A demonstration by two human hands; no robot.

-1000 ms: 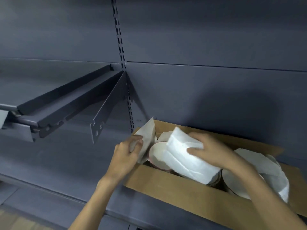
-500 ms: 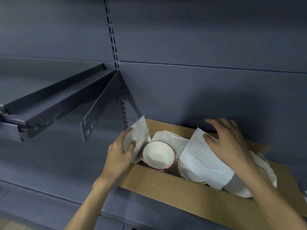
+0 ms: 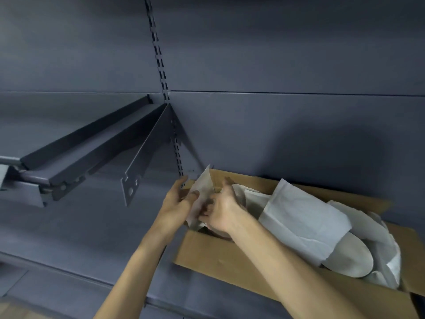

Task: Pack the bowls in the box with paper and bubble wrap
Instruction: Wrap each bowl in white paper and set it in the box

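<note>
- Right hand [image 3: 222, 211] has come off the big paper sheet [image 3: 303, 217] on the right and crossed to the box's left end, where it meets the left hand [image 3: 178, 203]; the small pink-rimmed bowl that was exposed half a second ago is now hidden under it.
- Right grip: fingers curled, pinching the lower edge of the small paper sheet [image 3: 203, 186].
- Left grip: thumb in front and fingers behind, holding the same small paper sheet from its left side.
- Small paper sheet stands upright over the box's left end, top corner pointing up against the back wall.
- Under the right hand only a dark curved rim of a bowl [image 3: 217, 233] shows, inside the box at its left end.
- Cardboard box [image 3: 220, 256] is open-topped and sits on the lower shelf [image 3: 76, 226], against the back panel.
- Big paper sheet lies loose across the middle of the box, draped over a pale dish [image 3: 351, 256] tilted at the right.
- More crumpled paper [image 3: 391, 256] fills the right end.
- Grey bracket shelf [image 3: 92, 155] juts from the slotted upright [image 3: 161, 65] up left, well apart from the box.
</note>
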